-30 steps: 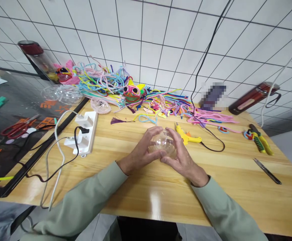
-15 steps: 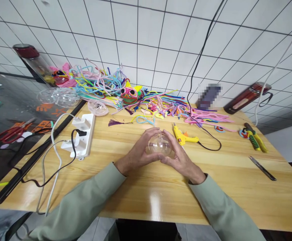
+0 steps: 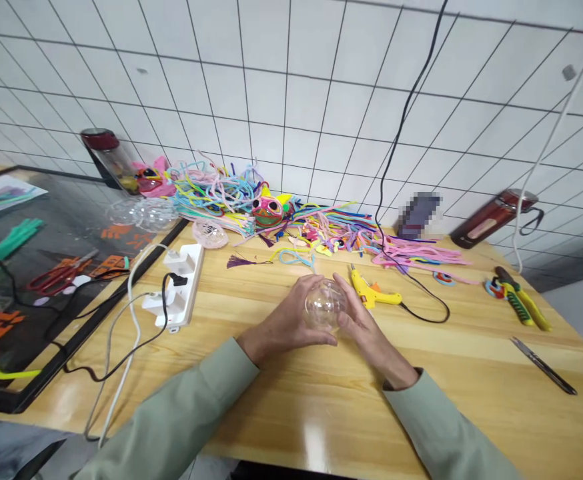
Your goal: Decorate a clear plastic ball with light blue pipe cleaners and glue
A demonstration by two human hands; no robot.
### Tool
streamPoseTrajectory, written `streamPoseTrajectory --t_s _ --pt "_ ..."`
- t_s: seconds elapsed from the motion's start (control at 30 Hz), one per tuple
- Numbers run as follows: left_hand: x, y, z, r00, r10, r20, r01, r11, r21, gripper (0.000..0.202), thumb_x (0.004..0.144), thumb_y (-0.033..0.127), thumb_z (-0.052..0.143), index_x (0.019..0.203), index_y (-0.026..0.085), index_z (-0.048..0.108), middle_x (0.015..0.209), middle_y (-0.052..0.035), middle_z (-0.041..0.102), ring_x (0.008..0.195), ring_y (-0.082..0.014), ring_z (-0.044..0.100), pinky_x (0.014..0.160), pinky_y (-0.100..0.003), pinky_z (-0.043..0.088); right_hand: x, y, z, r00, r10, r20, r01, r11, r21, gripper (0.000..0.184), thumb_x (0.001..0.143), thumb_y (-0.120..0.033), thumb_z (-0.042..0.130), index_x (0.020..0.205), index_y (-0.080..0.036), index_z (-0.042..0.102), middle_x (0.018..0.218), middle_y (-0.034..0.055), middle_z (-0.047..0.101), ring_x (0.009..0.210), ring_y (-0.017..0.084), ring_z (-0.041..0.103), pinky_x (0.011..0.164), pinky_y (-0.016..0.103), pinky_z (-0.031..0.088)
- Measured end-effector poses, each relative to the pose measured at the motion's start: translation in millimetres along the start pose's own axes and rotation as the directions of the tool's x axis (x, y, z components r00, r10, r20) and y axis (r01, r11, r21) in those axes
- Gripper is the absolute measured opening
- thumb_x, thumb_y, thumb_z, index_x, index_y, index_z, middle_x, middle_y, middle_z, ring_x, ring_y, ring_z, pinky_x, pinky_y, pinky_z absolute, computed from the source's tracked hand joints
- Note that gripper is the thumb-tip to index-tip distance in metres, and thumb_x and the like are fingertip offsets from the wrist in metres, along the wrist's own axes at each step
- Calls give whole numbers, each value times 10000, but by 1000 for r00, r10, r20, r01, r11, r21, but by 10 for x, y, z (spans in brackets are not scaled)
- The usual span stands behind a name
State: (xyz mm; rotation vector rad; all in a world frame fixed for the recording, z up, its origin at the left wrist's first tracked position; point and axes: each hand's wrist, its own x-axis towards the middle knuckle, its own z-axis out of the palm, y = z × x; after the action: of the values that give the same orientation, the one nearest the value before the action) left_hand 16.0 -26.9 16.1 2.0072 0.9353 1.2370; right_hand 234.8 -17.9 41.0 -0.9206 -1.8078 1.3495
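Note:
Between my two hands is a clear plastic ball (image 3: 324, 305), hollow and see-through, above the middle of the wooden table (image 3: 291, 407). My left hand (image 3: 294, 317) curves round its left side, with the thumb beneath. On the right side, my right hand (image 3: 364, 323) holds it with fingers along the far edge and the thumb against its near face. Just beyond the right hand lies a yellow hot glue gun (image 3: 374, 291) with a black cord. A purple tassel (image 3: 244, 261) and a light blue pipe cleaner loop (image 3: 294, 256) rest behind the ball.
A white power strip (image 3: 190, 293) with plugs and cables stands left. Piles of pipe cleaners (image 3: 216, 190) and a decorated pink mask-like ball (image 3: 267, 207) line the wall. At right are pliers (image 3: 521, 300), a craft knife (image 3: 544, 365) and a dark red flask (image 3: 491, 217). Red scissors (image 3: 56, 277) lie far left.
My right thumb has shifted from the ball's underside up onto its near face, apart from the left thumb. The head view has tilted up and turned slightly left.

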Motion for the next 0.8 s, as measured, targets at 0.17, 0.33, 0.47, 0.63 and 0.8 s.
streamPoseTrajectory --t_s 0.17,0.33,0.47,0.63,0.8 --pt "5 -10 23 985 -101 -142 108 993 39 981 774 469 922 1542 206 371 1509 -199 507 1444 -369 538 1246 -598 449 -22 -110 -234 996 25 -81 -51 939 -339 717 1035 -645 563 1663 -325 427 1756 93 405 1627 327 372 1342 605 257" --pt "74 -35 -101 974 -140 -176 164 977 133 890 765 448 919 1495 207 471 1524 -190 488 1505 -387 445 1302 -635 360 -54 19 -852 954 -208 -217 -9 703 -712 520 1020 -578 585 1428 -270 680 1501 133 688 1422 362 619 1204 601 485" --pt "67 -32 -115 987 -112 -113 125 985 115 860 859 319 806 1590 205 368 1593 -202 452 1559 -366 400 1328 -614 330 -22 330 -1247 932 -327 -157 0 432 -902 455 1010 -477 538 1298 -190 742 1382 190 749 1323 408 684 1116 647 547" --pt "62 -40 -36 993 -66 -98 82 982 169 1046 723 445 945 1568 183 387 1605 -234 426 1604 -411 323 1327 -635 325 32 588 -1301 956 -292 -29 59 288 -956 390 984 -257 460 1196 -180 778 1261 178 801 1185 371 757 1049 592 607" --pt "83 -78 26 978 -117 -175 153 966 210 1094 668 536 988 1554 231 424 1556 -188 487 1530 -395 428 1290 -634 392 46 629 -1227 966 -254 -44 41 321 -946 412 989 -259 437 1196 -176 783 1279 188 790 1206 379 743 1077 599 590"
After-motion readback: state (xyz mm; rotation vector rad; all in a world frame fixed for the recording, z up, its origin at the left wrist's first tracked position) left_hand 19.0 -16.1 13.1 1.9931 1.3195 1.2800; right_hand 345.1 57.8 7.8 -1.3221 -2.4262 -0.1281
